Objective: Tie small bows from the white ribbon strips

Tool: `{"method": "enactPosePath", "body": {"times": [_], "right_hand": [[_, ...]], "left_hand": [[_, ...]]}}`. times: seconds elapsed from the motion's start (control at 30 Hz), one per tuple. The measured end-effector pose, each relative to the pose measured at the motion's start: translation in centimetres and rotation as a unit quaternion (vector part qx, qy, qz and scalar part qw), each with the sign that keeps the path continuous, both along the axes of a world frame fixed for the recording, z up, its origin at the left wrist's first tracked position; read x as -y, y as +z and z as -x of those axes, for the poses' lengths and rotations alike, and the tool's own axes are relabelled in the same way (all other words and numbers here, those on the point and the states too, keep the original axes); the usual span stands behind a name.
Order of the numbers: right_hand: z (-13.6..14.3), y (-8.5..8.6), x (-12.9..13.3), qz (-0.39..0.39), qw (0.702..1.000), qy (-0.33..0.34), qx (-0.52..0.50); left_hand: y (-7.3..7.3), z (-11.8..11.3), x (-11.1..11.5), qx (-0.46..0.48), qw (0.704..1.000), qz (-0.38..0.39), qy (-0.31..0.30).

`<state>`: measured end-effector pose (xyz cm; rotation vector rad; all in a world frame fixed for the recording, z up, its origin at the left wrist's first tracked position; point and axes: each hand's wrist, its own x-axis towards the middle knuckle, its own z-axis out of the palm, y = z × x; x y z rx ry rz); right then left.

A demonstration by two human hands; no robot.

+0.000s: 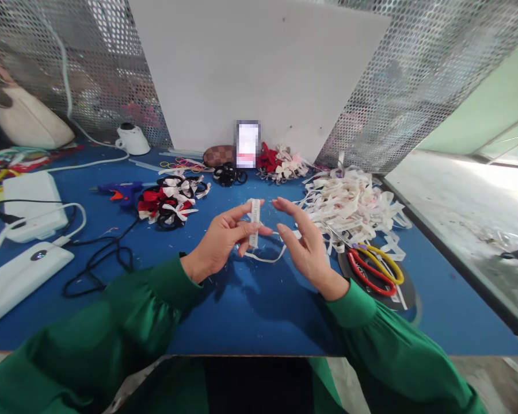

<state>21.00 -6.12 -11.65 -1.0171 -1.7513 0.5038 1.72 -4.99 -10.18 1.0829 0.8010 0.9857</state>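
Near the middle of the blue table, my left hand (221, 238) pinches a pale ribbon (255, 221) with printed lettering, held upright between thumb and fingers. A thin light strip (265, 260) curves below it toward my right hand. My right hand (304, 244) is just to the right, its thumb and fingers apart, with nothing visible between them. A large heap of cream ribbon pieces (354, 201) lies beyond my right hand. Left of my hands is a pile of red, black and white bows (170, 201).
Scissors (375, 270) with red and yellow handles rest on a dark disc at the right. A blue glue gun (123, 191), a white power bank (28, 264) and black cable lie left. A phone (247, 144) stands at the back; a white mug (133, 140) is back left.
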Motion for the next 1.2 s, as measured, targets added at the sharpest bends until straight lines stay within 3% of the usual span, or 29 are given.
{"method": "enactPosePath", "body": {"times": [0.13,0.23,0.33,0.43,0.53,0.7,0.83,0.97,1.2], "right_hand": [[0.4,-0.3,-0.45,0.11,0.99,0.03,-0.087],[0.41,-0.05,-0.56,0.097,0.99,0.043,-0.09],[0.26,0.17,-0.62,0.033,0.997,0.01,-0.074],[0.13,-0.1,-0.89,0.011,0.997,0.04,-0.058],[0.17,-0.57,-1.03,0.032,0.994,0.069,-0.081],[0.38,-0.69,-0.55,0.084,0.989,0.027,-0.121],[0.2,-0.66,-0.33,-0.024,0.999,-0.047,0.006],[-0.01,-0.74,-0.3,-0.151,0.977,-0.074,0.127],[-0.06,-0.57,-0.18,-0.216,0.954,-0.066,0.199]], "left_hand": [[-0.08,0.01,0.74,-0.012,0.992,0.015,-0.128],[-0.32,0.12,0.89,-0.013,0.983,0.027,-0.178],[-0.47,0.2,0.82,-0.004,0.98,0.03,-0.196],[-0.44,0.21,0.78,0.003,0.977,0.025,-0.212],[-0.3,0.21,0.82,0.006,0.976,0.026,-0.217],[-0.33,0.19,0.83,0.021,0.978,0.043,-0.204],[-0.55,0.16,0.73,0.038,0.98,0.045,-0.188],[-0.56,0.06,0.68,0.015,0.983,0.036,-0.179],[-0.48,-0.3,0.78,-0.021,0.989,0.041,-0.14]]}}
